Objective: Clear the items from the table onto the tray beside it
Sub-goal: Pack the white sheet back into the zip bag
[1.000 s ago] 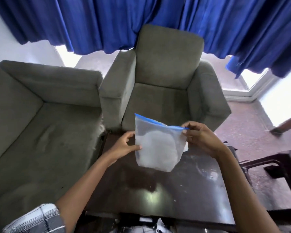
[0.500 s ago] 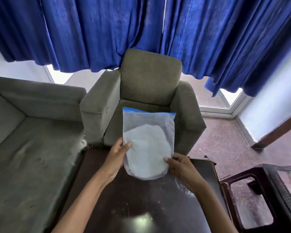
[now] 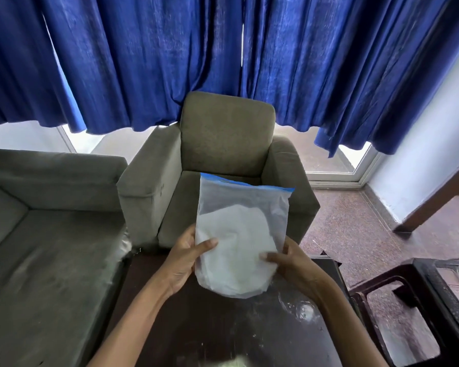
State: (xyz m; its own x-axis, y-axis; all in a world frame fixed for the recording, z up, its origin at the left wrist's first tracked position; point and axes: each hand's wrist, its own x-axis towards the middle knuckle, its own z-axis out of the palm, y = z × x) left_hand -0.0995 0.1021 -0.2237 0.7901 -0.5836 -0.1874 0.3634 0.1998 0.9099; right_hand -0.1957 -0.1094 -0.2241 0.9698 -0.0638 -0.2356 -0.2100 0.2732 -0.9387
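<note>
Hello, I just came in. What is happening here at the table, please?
A person is holding up a zip-top plastic bag with something white inside, using both hands. The left hand grips its left side and the right hand its lower right corner. The bag is upright, blue strip on top, lifted above the dark table. A dark stand is at the right; the bag has not gone there yet.

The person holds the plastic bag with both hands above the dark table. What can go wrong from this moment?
1. The zip bag is gripped only low down by the left hand and right hand, so its tall top may flop over.
2. Whether the blue seal is fully shut cannot be told; tilting could let the white contents slide out.
3. The smooth film might slip toward the table.
</note>
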